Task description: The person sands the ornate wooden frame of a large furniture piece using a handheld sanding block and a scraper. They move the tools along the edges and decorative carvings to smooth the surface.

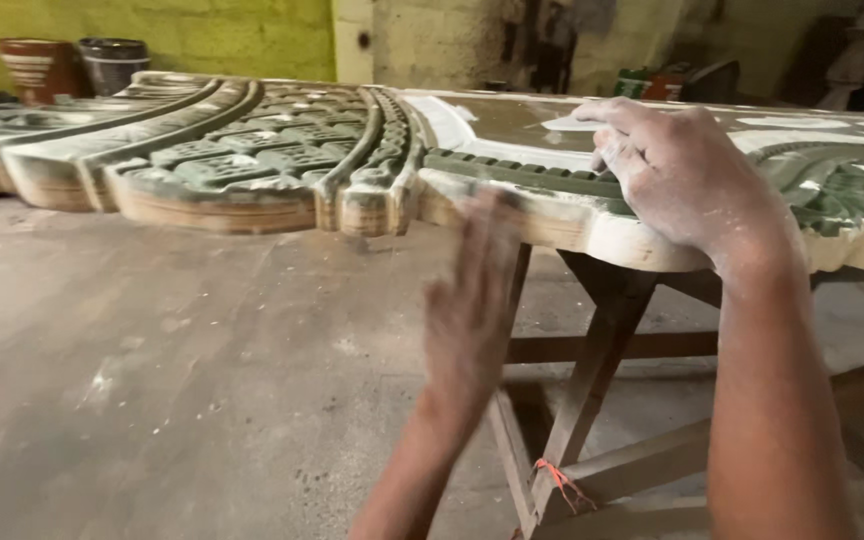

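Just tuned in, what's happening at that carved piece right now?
A person works on a carved wooden panel with green-tinted relief, lying on a wooden trestle. The dusty right hand presses on the panel's top near the edge. The left hand, blurred, is at the panel's front edge. Two buckets stand behind.

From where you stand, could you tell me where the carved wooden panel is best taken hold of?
Probably by the plain front edge of the carved panel, coming from below and in front. That edge overhangs the wooden trestle, while the top is raised carving. The left hand is already at that edge; the right hand rests on top.
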